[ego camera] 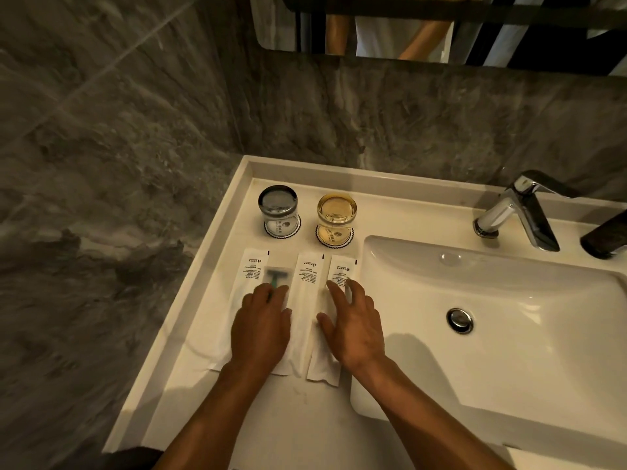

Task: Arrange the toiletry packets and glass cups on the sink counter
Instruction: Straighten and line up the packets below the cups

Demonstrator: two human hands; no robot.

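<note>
Three white toiletry packets lie side by side on the sink counter [210,385]. The left packet [252,266] shows a green razor through its window. The middle packet [307,276] and the right packet [341,269] carry printed text. My left hand [261,327] rests flat on the left packet, fingers together. My right hand [353,323] lies with fingers spread over the right packet, its thumb on the middle one. Behind the packets two upturned glass cups stand on round coasters: a grey glass cup [279,210] on the left and an amber glass cup [336,217] on the right.
The white basin [509,300] with its chrome drain [460,320] fills the right side. A chrome faucet [519,212] stands behind it, a dark object [604,237] at the far right. Grey marble walls close the left and back; a mirror hangs above.
</note>
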